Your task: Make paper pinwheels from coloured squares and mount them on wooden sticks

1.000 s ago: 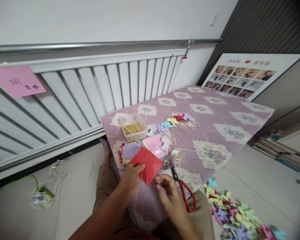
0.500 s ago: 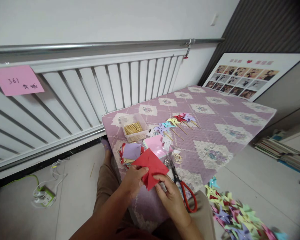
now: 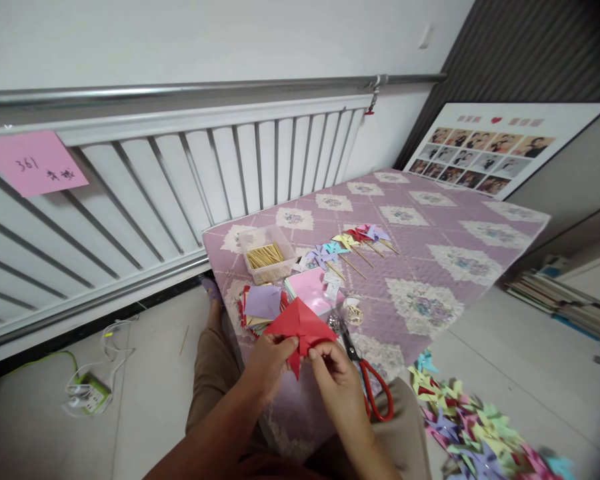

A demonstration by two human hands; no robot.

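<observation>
Between my two hands is a red paper square (image 3: 299, 320) with slits cut in from its corners. My left hand (image 3: 270, 360) pinches its lower left part, thumb near the centre. On the right side, my right hand (image 3: 333, 367) is closed on a folded-in corner, with thumb and fingers close to the middle. Just right of my right hand lie scissors (image 3: 365, 367) with red handles. Behind the red paper are a stack of coloured paper squares (image 3: 263, 302) with a purple one on top and a pink paper pile (image 3: 307, 290).
A clear plastic box (image 3: 267, 260) holds thin wooden sticks. Several finished pinwheels (image 3: 347, 243) lie behind it on the patterned cloth (image 3: 420, 253). Small pieces sit in a little round container (image 3: 353, 311). Many loose paper pinwheels (image 3: 480, 427) are heaped at lower right. A radiator (image 3: 255, 160) borders the table.
My right hand has brought the right lower corner of the red paper inward to the centre. My left hand stays nearly in place, holding the paper.
</observation>
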